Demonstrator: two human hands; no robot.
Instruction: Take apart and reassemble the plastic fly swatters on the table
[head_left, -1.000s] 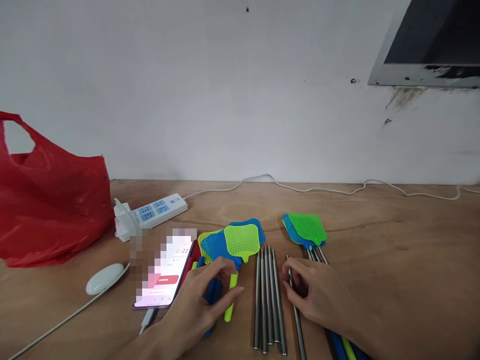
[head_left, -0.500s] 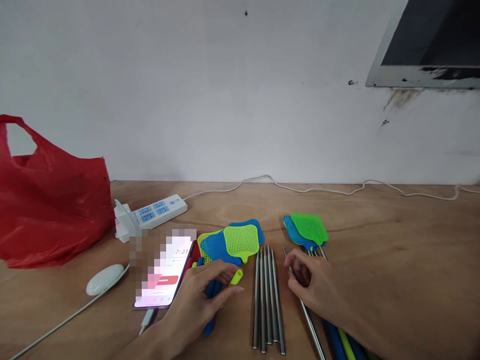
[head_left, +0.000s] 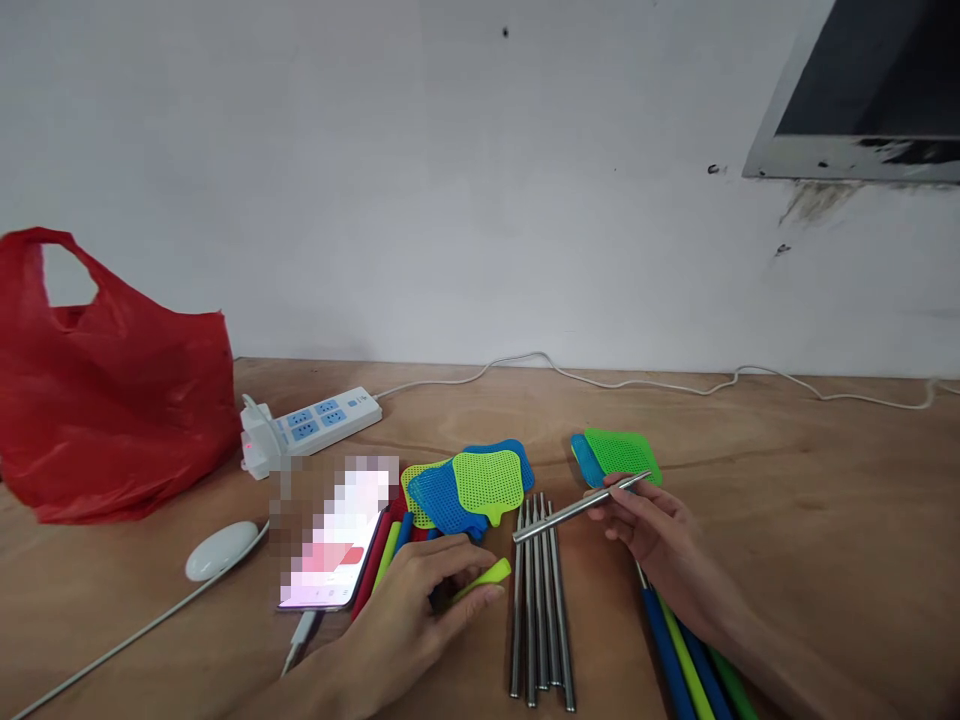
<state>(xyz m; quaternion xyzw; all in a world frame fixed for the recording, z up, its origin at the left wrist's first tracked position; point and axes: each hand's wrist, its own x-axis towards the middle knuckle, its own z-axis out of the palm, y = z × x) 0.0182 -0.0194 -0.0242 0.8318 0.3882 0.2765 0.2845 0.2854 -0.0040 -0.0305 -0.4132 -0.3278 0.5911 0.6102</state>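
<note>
My left hand is closed on a lime green plastic handle, whose tip points right toward the metal rods. My right hand pinches a thin metal rod lifted off the table, slanting down to the left. Several more metal rods lie side by side between my hands. A pile of blue and green mesh swatter heads lies just beyond my left hand. Finished swatters with green and blue heads and coloured handles lie under my right wrist.
A phone with a lit screen lies left of my left hand, on a cable. A white mouse-like object, a white power strip and a red plastic bag stand further left on the wooden table.
My right hand has lifted one metal rod off the table and swung it to point left. My left hand has turned the green handle so its tip faces the rod.
</note>
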